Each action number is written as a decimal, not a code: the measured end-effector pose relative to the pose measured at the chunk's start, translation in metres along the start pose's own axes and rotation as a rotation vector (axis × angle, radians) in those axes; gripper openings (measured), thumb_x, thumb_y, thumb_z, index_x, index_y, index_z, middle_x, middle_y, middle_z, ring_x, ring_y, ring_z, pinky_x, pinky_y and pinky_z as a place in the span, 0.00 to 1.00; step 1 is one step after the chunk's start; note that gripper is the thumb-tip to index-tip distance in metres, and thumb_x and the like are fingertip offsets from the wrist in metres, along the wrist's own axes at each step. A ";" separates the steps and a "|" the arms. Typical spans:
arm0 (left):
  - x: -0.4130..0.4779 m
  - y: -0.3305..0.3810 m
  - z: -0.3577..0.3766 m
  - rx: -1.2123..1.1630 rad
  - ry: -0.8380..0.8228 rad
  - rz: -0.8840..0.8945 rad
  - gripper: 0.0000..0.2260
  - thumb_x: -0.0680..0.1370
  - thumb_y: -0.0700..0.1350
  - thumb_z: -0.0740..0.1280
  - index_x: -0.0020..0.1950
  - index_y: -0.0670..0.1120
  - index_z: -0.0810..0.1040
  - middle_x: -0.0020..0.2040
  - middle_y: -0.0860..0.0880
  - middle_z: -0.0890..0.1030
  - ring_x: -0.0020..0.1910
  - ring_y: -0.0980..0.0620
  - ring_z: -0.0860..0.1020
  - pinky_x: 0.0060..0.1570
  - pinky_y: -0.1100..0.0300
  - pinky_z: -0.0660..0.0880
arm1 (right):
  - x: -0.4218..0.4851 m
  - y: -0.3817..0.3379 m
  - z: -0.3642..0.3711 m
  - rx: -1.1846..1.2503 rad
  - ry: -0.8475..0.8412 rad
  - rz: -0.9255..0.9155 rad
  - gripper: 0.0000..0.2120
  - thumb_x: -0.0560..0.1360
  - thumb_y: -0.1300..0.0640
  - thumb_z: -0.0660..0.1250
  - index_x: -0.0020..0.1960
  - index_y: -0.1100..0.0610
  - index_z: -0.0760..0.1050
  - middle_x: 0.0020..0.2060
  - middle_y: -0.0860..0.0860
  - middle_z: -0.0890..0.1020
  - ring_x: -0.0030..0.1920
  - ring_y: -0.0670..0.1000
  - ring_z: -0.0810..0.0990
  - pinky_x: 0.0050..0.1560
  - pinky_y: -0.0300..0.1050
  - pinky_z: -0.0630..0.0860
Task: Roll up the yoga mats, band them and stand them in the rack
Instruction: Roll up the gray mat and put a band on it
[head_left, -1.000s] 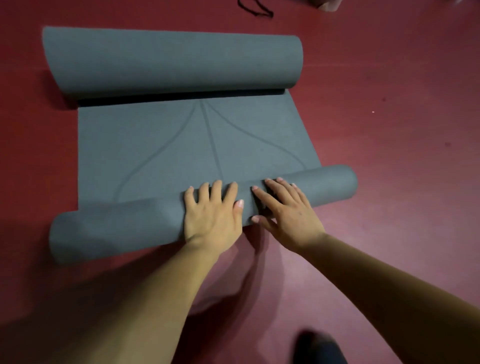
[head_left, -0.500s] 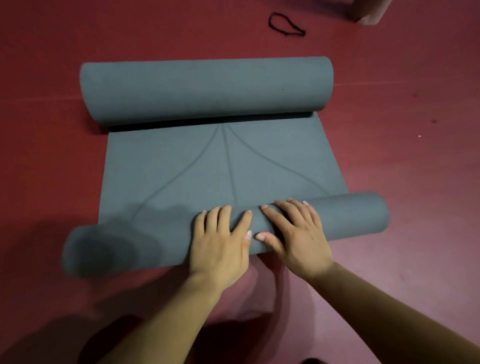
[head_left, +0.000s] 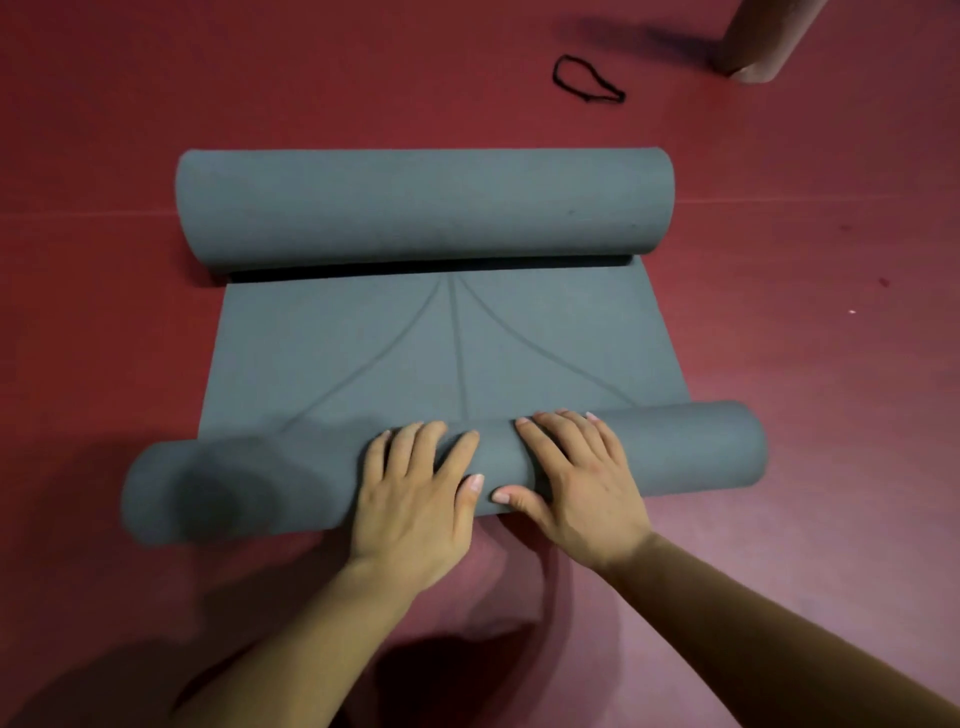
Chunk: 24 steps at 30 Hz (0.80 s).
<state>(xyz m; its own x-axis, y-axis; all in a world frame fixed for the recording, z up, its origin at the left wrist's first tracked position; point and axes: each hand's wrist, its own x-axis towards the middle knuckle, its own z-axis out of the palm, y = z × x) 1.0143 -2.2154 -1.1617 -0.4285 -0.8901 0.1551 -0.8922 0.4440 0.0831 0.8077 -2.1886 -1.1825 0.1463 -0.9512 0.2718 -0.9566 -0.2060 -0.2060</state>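
A grey yoga mat (head_left: 452, 338) lies on the red floor, curled into a roll at both ends with a flat stretch marked by curved lines between. The near roll (head_left: 675, 452) runs left to right under my hands. My left hand (head_left: 415, 499) and my right hand (head_left: 576, 478) press flat on its middle, side by side, fingers spread over the top and thumbs on its near side. The far roll (head_left: 426, 208) is thicker and untouched. A black elastic band (head_left: 587, 83) lies loose on the floor beyond the mat.
The foot of a pale post or piece of furniture (head_left: 758, 47) stands at the top right. Red floor (head_left: 831, 364) surrounds the mat on all sides. No rack is in view.
The near roll has turned a little farther away from me under my hands, shortening the flat stretch. The view has tilted up, showing the band and the post more fully.
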 end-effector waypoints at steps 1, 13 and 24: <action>-0.003 -0.001 0.002 0.013 -0.003 0.015 0.21 0.79 0.56 0.58 0.67 0.49 0.78 0.63 0.42 0.78 0.61 0.39 0.74 0.63 0.41 0.67 | 0.001 0.000 0.000 -0.002 -0.005 -0.001 0.37 0.77 0.28 0.58 0.70 0.56 0.76 0.64 0.52 0.79 0.67 0.56 0.75 0.75 0.54 0.61; 0.041 -0.013 0.003 0.038 -0.073 0.009 0.21 0.79 0.57 0.55 0.65 0.50 0.79 0.60 0.44 0.79 0.56 0.42 0.76 0.55 0.45 0.70 | 0.021 0.017 -0.001 -0.027 -0.025 -0.070 0.38 0.76 0.27 0.59 0.69 0.57 0.76 0.63 0.51 0.78 0.65 0.56 0.76 0.73 0.59 0.63; 0.040 -0.006 0.013 0.068 0.030 -0.027 0.20 0.79 0.56 0.58 0.64 0.50 0.80 0.63 0.42 0.78 0.58 0.38 0.75 0.58 0.43 0.68 | 0.040 0.025 -0.001 -0.024 -0.021 -0.088 0.36 0.78 0.28 0.55 0.72 0.55 0.74 0.65 0.50 0.78 0.65 0.56 0.76 0.70 0.57 0.66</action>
<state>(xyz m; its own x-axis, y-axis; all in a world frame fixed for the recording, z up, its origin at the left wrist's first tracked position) 1.0004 -2.2546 -1.1686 -0.4007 -0.8977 0.1831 -0.9113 0.4111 0.0210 0.7895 -2.2315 -1.1762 0.2353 -0.9343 0.2679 -0.9455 -0.2839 -0.1593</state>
